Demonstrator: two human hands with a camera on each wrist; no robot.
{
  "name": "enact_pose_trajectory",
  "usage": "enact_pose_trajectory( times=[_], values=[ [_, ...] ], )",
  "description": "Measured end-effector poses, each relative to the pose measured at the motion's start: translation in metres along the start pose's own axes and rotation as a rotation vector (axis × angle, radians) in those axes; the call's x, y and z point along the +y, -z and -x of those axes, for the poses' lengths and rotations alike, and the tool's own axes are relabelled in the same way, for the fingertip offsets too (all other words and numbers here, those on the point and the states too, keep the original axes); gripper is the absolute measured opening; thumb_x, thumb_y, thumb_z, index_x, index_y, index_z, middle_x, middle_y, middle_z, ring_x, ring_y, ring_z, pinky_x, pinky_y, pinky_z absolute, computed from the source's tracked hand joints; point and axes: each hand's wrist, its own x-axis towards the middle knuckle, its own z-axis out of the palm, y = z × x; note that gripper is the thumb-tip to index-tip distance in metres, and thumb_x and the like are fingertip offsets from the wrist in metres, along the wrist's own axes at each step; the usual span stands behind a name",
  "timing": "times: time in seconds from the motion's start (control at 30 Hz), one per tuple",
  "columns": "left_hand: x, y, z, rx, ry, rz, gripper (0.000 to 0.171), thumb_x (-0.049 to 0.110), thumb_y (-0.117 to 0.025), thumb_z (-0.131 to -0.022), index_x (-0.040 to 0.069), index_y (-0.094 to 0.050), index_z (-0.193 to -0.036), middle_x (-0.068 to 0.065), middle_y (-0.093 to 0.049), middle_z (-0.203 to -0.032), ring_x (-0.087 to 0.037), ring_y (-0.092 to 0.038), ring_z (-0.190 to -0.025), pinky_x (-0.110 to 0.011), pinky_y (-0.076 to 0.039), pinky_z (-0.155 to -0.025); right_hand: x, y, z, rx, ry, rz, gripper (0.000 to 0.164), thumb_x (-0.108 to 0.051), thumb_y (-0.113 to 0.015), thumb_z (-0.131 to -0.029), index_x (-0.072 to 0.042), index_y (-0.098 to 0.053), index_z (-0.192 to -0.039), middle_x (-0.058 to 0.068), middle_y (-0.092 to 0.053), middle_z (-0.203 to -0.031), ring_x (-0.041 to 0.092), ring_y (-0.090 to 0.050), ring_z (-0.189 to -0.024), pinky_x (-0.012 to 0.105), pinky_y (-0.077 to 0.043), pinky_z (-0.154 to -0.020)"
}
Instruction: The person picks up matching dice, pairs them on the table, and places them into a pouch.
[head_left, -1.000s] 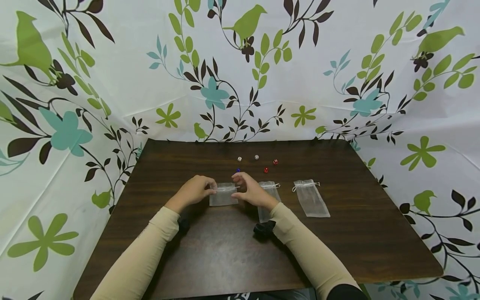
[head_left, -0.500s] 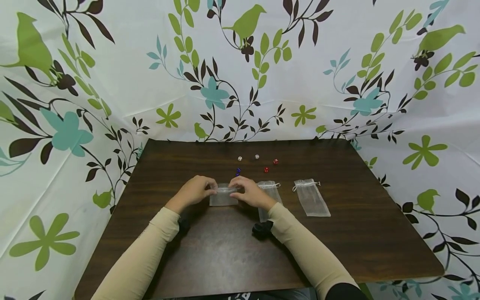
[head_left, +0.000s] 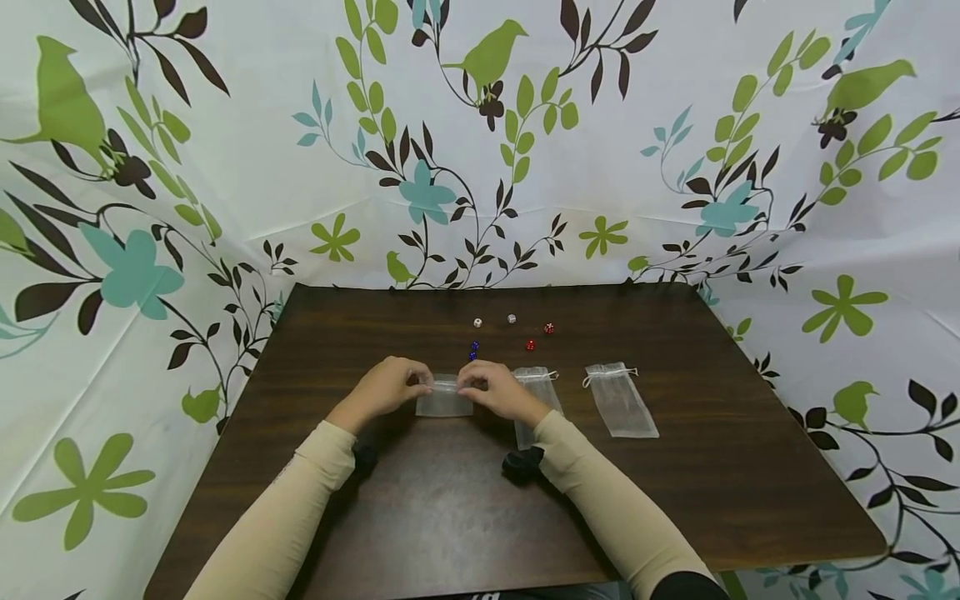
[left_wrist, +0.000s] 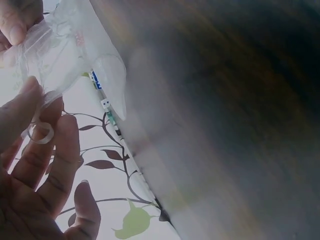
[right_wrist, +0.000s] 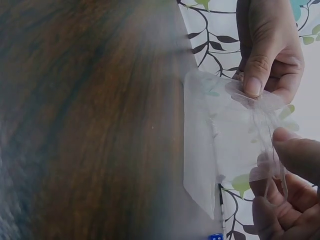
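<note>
- Head: a sheer bag (head_left: 442,407) sits between the hands; the left hand (head_left: 382,386) pinches its far left corner, the right hand (head_left: 501,392) its far right. Just right lies a second bag (head_left: 534,382), partly covered by the right arm, then a third bag (head_left: 621,403). Blue dice (head_left: 475,345), white dice (head_left: 512,319) and red dice (head_left: 530,344) lie beyond.
- Left wrist: left thumb and fingers grip the bag's edge, a cord loop (left_wrist: 42,134) beside them.
- Right wrist: the bag spans both hands, right thumb and fingers pinching its drawstring end.
</note>
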Motion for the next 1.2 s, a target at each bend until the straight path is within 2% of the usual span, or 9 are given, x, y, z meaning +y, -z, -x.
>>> enact_pose_trajectory(
  times=[0.27, 0.57, 0.77, 0.87, 1.0, 1.1, 1.2],
  values=[
    [-0.002, 0.001, 0.002, 0.008, -0.015, 0.005, 0.005, 0.020, -0.079, -0.090, 0.018, -0.076, -0.087, 0.007, -0.072, -0.085, -0.008, -0.061, -0.076, -0.033, -0.052, -0.072, 0.000, 0.000, 0.001, -0.002, -0.042, 0.033, 0.008, -0.011, -0.072, -0.095, -0.008, -0.075, -0.101, 0.005, -0.071, -0.108, 0.016, -0.067, -0.096, 0.026, -0.053, -0.084],
    [-0.005, 0.002, 0.004, 0.010, -0.038, 0.045, 0.008, 0.019, -0.079, -0.089, 0.011, -0.077, -0.089, 0.004, -0.074, -0.088, -0.009, -0.062, -0.075, -0.033, -0.052, -0.071, 0.002, 0.002, -0.001, -0.009, -0.045, 0.076, 0.009, -0.016, -0.072, -0.096, -0.010, -0.077, -0.101, 0.002, -0.074, -0.106, 0.017, -0.068, -0.100, 0.030, -0.054, -0.087],
    [-0.008, 0.001, 0.003, 0.016, -0.070, 0.040, 0.006, 0.017, -0.079, -0.089, 0.012, -0.077, -0.088, 0.004, -0.075, -0.088, -0.007, -0.062, -0.074, -0.031, -0.052, -0.069, 0.001, 0.007, -0.002, -0.009, -0.060, 0.008, 0.014, -0.016, -0.070, -0.098, -0.007, -0.075, -0.107, 0.003, -0.073, -0.104, 0.014, -0.067, -0.093, 0.029, -0.054, -0.084],
    [-0.009, 0.001, 0.003, 0.029, -0.096, 0.035, 0.005, 0.016, -0.079, -0.089, 0.012, -0.077, -0.086, 0.004, -0.075, -0.087, -0.007, -0.062, -0.074, -0.031, -0.051, -0.068, 0.002, 0.013, -0.005, 0.023, -0.061, -0.025, 0.020, -0.016, -0.066, -0.100, -0.003, -0.073, -0.113, 0.006, -0.073, -0.106, 0.015, -0.067, -0.090, 0.031, -0.055, -0.081],
    [-0.008, 0.003, 0.004, 0.035, -0.122, 0.033, 0.006, 0.017, -0.079, -0.088, 0.012, -0.077, -0.086, 0.005, -0.075, -0.086, -0.006, -0.063, -0.074, -0.030, -0.051, -0.069, 0.008, 0.030, -0.009, 0.114, -0.095, 0.025, 0.022, -0.016, -0.066, -0.100, -0.001, -0.073, -0.115, 0.008, -0.073, -0.112, 0.020, -0.068, -0.094, 0.037, -0.055, -0.081],
    [-0.008, 0.004, 0.006, 0.025, -0.130, 0.036, 0.007, 0.018, -0.079, -0.089, 0.011, -0.077, -0.086, 0.005, -0.075, -0.087, -0.006, -0.063, -0.075, -0.030, -0.051, -0.069, 0.017, 0.045, -0.010, 0.196, -0.176, 0.079, 0.020, -0.013, -0.068, -0.098, -0.002, -0.073, -0.113, 0.010, -0.073, -0.114, 0.025, -0.067, -0.102, 0.042, -0.053, -0.088],
    [-0.010, 0.004, 0.006, 0.019, -0.137, 0.030, 0.006, 0.018, -0.079, -0.089, 0.012, -0.077, -0.087, 0.005, -0.075, -0.087, -0.007, -0.064, -0.076, -0.030, -0.052, -0.070, 0.027, 0.061, -0.011, 0.272, -0.291, 0.064, 0.020, -0.008, -0.068, -0.097, -0.002, -0.072, -0.116, 0.014, -0.071, -0.116, 0.031, -0.065, -0.105, 0.046, -0.051, -0.089]
  ],
)
